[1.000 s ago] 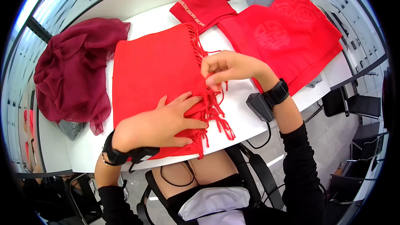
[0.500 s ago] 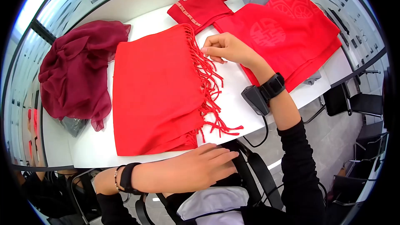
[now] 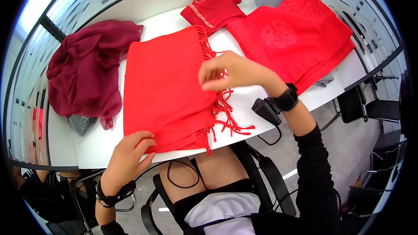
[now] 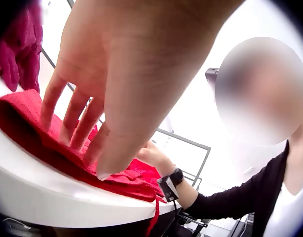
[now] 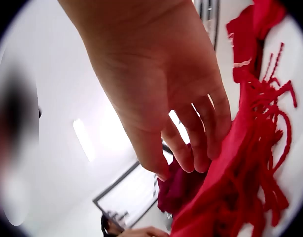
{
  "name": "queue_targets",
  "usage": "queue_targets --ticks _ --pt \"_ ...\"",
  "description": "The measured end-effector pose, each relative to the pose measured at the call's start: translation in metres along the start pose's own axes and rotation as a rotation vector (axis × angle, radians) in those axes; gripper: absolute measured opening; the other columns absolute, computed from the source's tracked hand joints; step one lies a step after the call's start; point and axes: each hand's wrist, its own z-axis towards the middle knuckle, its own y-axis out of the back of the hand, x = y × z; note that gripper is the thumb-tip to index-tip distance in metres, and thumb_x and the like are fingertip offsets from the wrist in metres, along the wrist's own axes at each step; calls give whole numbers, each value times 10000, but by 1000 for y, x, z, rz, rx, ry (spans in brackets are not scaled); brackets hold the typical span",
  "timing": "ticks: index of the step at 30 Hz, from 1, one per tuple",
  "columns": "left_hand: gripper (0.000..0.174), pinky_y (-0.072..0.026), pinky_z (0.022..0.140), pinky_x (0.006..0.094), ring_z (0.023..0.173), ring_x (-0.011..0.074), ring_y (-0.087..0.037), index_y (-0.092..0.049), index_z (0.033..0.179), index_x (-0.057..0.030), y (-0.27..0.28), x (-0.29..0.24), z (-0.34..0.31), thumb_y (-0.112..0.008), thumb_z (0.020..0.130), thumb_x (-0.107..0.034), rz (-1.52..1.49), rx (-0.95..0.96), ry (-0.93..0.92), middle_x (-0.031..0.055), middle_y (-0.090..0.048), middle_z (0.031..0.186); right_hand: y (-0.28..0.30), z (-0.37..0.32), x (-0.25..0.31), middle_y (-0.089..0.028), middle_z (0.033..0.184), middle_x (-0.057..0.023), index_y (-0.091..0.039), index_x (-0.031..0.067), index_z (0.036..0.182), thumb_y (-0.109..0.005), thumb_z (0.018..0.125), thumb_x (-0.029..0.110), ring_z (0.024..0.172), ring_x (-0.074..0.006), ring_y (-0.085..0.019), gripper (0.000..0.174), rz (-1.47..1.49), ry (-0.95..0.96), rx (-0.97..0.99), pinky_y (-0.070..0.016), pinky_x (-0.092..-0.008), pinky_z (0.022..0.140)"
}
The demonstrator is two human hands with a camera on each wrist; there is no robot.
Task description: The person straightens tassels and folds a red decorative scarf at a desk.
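Observation:
A folded bright red scarf (image 3: 167, 82) lies on the white table, its knotted fringe (image 3: 224, 115) along the right side. At the scarf's near left corner, the left hand (image 3: 130, 154) rests its fingertips on the cloth, thumb apart; the left wrist view shows those fingers (image 4: 72, 118) spread loosely on the red fabric. Over the fringed edge the right hand (image 3: 235, 72) hovers with bent, relaxed fingers. In the right wrist view nothing shows between the right hand's fingers (image 5: 198, 133), which are beside the scarf (image 5: 215, 192).
A dark red sheer cloth (image 3: 87, 69) lies bunched at the left, over a grey plastic bag (image 3: 82, 124). Behind are a folded dark red cloth (image 3: 213, 8) and, at the right, a large red patterned cloth (image 3: 300, 39). A chair (image 3: 278, 187) stands at the table's near edge (image 3: 174, 159).
The left hand has moved from the fringe side, past the near edge, to the scarf's near left corner. The right hand lifted off the fringe, moved away, then came back left and nearer.

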Motion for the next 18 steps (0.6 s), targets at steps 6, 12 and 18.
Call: queue_targets --ticks 6,12,18 --pt "185 -460 765 359 892 295 -545 -540 876 -25 -11 4 -12 -638 720 -38 77 -47 37 102 -531 1033 -67 -19 39 -501 899 -87 -545 55 913 -661 731 249 861 -245 -516 290 -544 255 71 -444 -340 707" --pt "154 -456 771 362 896 294 -540 -513 841 -9 -18 8 -13 -615 726 -11 85 -111 -79 106 -538 1022 -89 -37 53 -480 818 -70 -513 36 771 -607 640 133 819 -202 -489 189 -831 242 62 -419 -287 693" --pt "184 -443 814 396 936 320 -530 -507 836 -8 -12 5 -22 -627 697 3 38 -116 -156 124 -545 1042 -95 -51 68 -484 836 -89 -509 4 762 -614 635 148 811 -213 -492 219 -922 248 -1 -420 -294 715"
